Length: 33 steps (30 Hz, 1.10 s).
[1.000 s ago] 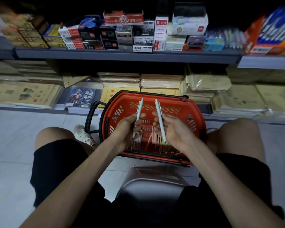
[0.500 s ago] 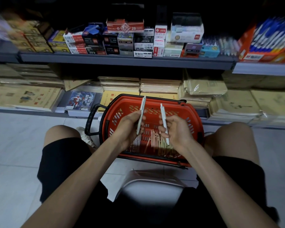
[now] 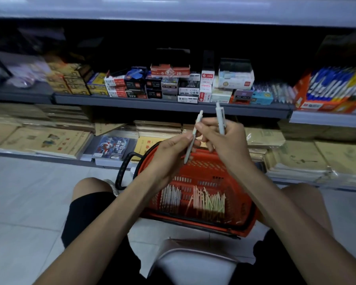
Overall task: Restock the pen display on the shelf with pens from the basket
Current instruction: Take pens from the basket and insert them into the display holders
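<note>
A red plastic basket sits on the floor between my knees, with rows of white, pink and pale green pens on its bottom. My left hand grips a white pen that points up and slightly right. My right hand holds a second white pen upright, its tip near the shelf edge. Both hands hover above the basket's far rim, close together. An orange box of blue-capped pens stands on the middle shelf at the far right.
The middle shelf carries stacked stationery boxes. The bottom shelf holds piles of brown notebooks and wrapped paper packs. The basket's black handle hangs to the left. A grey stool seat is under me. Pale floor tiles lie on both sides.
Both hands have lifted off the basket with their pens and risen toward the middle shelf, moving closer together. The camera tilted up, revealing the shelf above.
</note>
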Each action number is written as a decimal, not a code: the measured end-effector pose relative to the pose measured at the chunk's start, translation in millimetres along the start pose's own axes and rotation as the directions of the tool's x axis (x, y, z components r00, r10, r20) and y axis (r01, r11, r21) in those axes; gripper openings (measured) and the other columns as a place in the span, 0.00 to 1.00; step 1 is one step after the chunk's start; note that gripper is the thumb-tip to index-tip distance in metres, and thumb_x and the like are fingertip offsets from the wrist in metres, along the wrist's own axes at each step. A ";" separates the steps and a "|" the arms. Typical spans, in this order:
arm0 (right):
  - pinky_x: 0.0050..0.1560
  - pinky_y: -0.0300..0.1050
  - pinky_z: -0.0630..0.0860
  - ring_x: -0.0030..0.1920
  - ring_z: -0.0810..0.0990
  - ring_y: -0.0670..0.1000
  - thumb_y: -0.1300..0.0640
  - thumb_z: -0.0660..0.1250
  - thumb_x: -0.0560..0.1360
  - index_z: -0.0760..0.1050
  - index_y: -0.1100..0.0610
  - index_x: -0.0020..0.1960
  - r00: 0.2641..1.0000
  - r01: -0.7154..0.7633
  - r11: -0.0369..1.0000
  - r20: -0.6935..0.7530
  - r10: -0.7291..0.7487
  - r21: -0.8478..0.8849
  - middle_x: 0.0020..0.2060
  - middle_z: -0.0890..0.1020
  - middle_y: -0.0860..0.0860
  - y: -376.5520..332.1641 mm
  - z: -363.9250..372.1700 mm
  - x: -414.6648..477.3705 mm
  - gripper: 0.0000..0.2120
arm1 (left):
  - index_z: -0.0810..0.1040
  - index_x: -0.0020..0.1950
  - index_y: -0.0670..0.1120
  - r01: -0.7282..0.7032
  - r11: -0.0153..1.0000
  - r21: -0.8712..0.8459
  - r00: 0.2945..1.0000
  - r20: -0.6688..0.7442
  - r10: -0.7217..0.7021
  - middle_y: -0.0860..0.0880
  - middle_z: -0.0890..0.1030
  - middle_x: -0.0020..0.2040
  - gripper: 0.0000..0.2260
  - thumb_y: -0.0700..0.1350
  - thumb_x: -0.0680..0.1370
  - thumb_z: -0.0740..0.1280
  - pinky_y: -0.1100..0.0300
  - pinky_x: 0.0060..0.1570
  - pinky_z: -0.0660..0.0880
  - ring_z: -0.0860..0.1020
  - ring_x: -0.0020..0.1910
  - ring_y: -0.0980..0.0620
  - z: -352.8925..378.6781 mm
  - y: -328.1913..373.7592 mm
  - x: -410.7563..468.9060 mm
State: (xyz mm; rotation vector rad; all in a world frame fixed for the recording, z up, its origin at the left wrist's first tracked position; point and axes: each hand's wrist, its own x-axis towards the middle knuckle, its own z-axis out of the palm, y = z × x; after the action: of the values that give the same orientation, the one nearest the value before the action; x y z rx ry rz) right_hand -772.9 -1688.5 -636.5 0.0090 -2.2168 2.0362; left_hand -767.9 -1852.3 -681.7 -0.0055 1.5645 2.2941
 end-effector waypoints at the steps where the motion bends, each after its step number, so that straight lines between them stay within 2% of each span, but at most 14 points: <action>1: 0.31 0.41 0.76 0.27 0.78 0.49 0.56 0.78 0.76 0.85 0.59 0.52 0.999 0.032 0.999 -0.013 -0.032 -0.004 0.32 0.84 0.51 -11.9 0.5 7.3 0.08 | 0.82 0.63 0.40 -0.041 0.999 0.029 0.999 -0.025 0.042 0.44 0.83 0.50 0.13 0.47 0.85 0.66 0.54 0.50 0.75 0.78 0.48 0.47 3.1 13.4 1.9; 4: 0.41 0.35 0.79 0.38 0.85 0.44 0.55 0.78 0.75 0.85 0.60 0.53 0.991 0.133 0.990 -0.006 -0.133 -0.037 0.40 0.87 0.50 -50.1 2.0 28.7 0.10 | 0.83 0.65 0.40 -0.209 0.957 0.203 0.973 -0.054 0.224 0.45 0.86 0.54 0.12 0.44 0.84 0.67 0.52 0.54 0.81 0.83 0.51 0.47 9.3 56.8 4.9; 7: 0.45 0.34 0.79 0.43 0.86 0.44 0.54 0.77 0.76 0.85 0.55 0.53 0.976 0.217 0.973 0.015 -0.217 -0.083 0.43 0.87 0.48 -90.7 6.3 50.6 0.07 | 0.84 0.63 0.40 -0.391 0.809 0.438 0.893 -0.033 0.449 0.45 0.87 0.54 0.11 0.40 0.82 0.70 0.54 0.55 0.83 0.86 0.54 0.49 13.3 98.4 7.5; 10: 0.44 0.35 0.80 0.42 0.87 0.45 0.57 0.78 0.75 0.85 0.53 0.49 0.959 0.282 0.959 0.012 -0.282 -0.039 0.41 0.88 0.47 -128.9 13.4 73.7 0.04 | 0.86 0.59 0.40 -0.486 0.731 0.478 0.824 -0.027 0.565 0.48 0.88 0.51 0.09 0.37 0.80 0.72 0.56 0.55 0.83 0.86 0.54 0.53 21.3 137.4 15.9; 13: 0.41 0.35 0.79 0.38 0.86 0.45 0.59 0.78 0.74 0.86 0.54 0.46 0.940 0.341 0.939 0.025 -0.340 -0.034 0.36 0.87 0.48 -165.8 17.4 93.4 0.03 | 0.86 0.54 0.42 -0.552 0.675 0.490 0.764 -0.027 0.644 0.54 0.88 0.43 0.07 0.35 0.77 0.74 0.65 0.47 0.80 0.84 0.45 0.60 27.4 176.2 29.1; 15: 0.42 0.36 0.81 0.38 0.87 0.46 0.60 0.79 0.74 0.86 0.55 0.48 0.922 0.387 0.920 0.015 -0.387 -0.058 0.38 0.88 0.50 -189.7 18.5 105.9 0.05 | 0.86 0.54 0.43 -0.583 0.638 0.503 0.737 -0.003 0.676 0.55 0.88 0.43 0.08 0.35 0.77 0.74 0.66 0.48 0.80 0.84 0.45 0.61 30.7 201.2 36.0; 17: 0.48 0.40 0.83 0.41 0.87 0.48 0.59 0.80 0.73 0.85 0.56 0.52 0.898 0.437 0.894 -0.013 -0.440 -0.095 0.41 0.88 0.52 -213.6 19.8 119.0 0.09 | 0.87 0.54 0.43 -0.597 0.620 0.509 0.724 0.009 0.689 0.53 0.88 0.44 0.08 0.35 0.77 0.74 0.62 0.52 0.81 0.85 0.46 0.59 33.1 225.3 41.7; 19: 0.50 0.43 0.84 0.43 0.87 0.50 0.59 0.80 0.72 0.84 0.56 0.52 0.880 0.469 0.875 -0.021 -0.474 -0.121 0.42 0.87 0.52 -235.7 23.6 130.3 0.10 | 0.87 0.53 0.45 -0.601 0.605 0.523 0.707 -0.005 0.707 0.56 0.88 0.42 0.07 0.36 0.78 0.74 0.63 0.50 0.81 0.84 0.45 0.62 33.7 248.3 47.7; 22: 0.44 0.52 0.86 0.41 0.87 0.54 0.62 0.79 0.72 0.83 0.57 0.50 0.873 0.480 0.866 -0.025 -0.488 -0.138 0.40 0.87 0.54 -264.4 34.6 146.9 0.09 | 0.87 0.51 0.50 -0.592 0.559 0.581 0.676 -0.020 0.737 0.58 0.87 0.39 0.07 0.38 0.78 0.74 0.62 0.44 0.80 0.83 0.42 0.63 32.7 281.6 55.9; 24: 0.44 0.57 0.85 0.40 0.87 0.55 0.61 0.79 0.71 0.83 0.55 0.48 0.862 0.495 0.854 -0.031 -0.505 -0.160 0.38 0.87 0.52 -279.1 43.7 160.8 0.08 | 0.87 0.53 0.45 -0.589 0.524 0.615 0.641 -0.038 0.766 0.55 0.87 0.40 0.06 0.37 0.78 0.74 0.60 0.43 0.80 0.83 0.40 0.62 30.7 302.8 63.0; 26: 0.47 0.52 0.86 0.41 0.88 0.49 0.59 0.80 0.70 0.84 0.53 0.47 0.836 0.531 0.821 -0.028 -0.548 -0.210 0.38 0.87 0.49 -291.9 52.4 176.1 0.08 | 0.88 0.53 0.41 -0.573 0.472 0.670 0.594 -0.056 0.802 0.50 0.87 0.41 0.06 0.37 0.77 0.74 0.59 0.44 0.80 0.83 0.39 0.60 28.9 323.9 70.2; 29: 0.42 0.42 0.82 0.40 0.86 0.45 0.60 0.79 0.71 0.84 0.53 0.47 0.796 0.583 0.777 -0.023 -0.605 -0.239 0.38 0.87 0.47 -309.8 65.5 197.1 0.07 | 0.88 0.41 0.45 -0.529 0.415 0.740 0.542 -0.082 0.837 0.48 0.87 0.37 0.05 0.37 0.75 0.75 0.51 0.48 0.84 0.84 0.39 0.56 26.9 353.1 83.8; 31: 0.42 0.42 0.82 0.40 0.86 0.46 0.60 0.79 0.70 0.84 0.52 0.45 0.775 0.603 0.754 -0.034 -0.631 -0.260 0.38 0.87 0.46 -318.4 74.7 214.3 0.07 | 0.87 0.38 0.51 -0.488 0.392 0.780 0.517 -0.103 0.850 0.53 0.86 0.35 0.08 0.39 0.74 0.76 0.49 0.50 0.84 0.86 0.39 0.56 24.6 370.1 96.0; 33: 0.48 0.48 0.85 0.42 0.87 0.46 0.60 0.79 0.70 0.84 0.50 0.44 0.761 0.611 0.737 -0.040 -0.647 -0.291 0.39 0.87 0.46 -322.3 82.6 230.0 0.08 | 0.87 0.40 0.51 -0.448 0.369 0.814 0.506 -0.110 0.856 0.53 0.86 0.34 0.05 0.42 0.74 0.77 0.48 0.48 0.84 0.85 0.38 0.54 23.7 381.0 106.8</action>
State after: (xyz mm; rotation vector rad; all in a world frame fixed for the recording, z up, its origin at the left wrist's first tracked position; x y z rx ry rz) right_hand -978.6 -1779.7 -300.3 0.5101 -1.9927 1.3236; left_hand -976.1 -1921.7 -351.6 0.3179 3.2362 2.0586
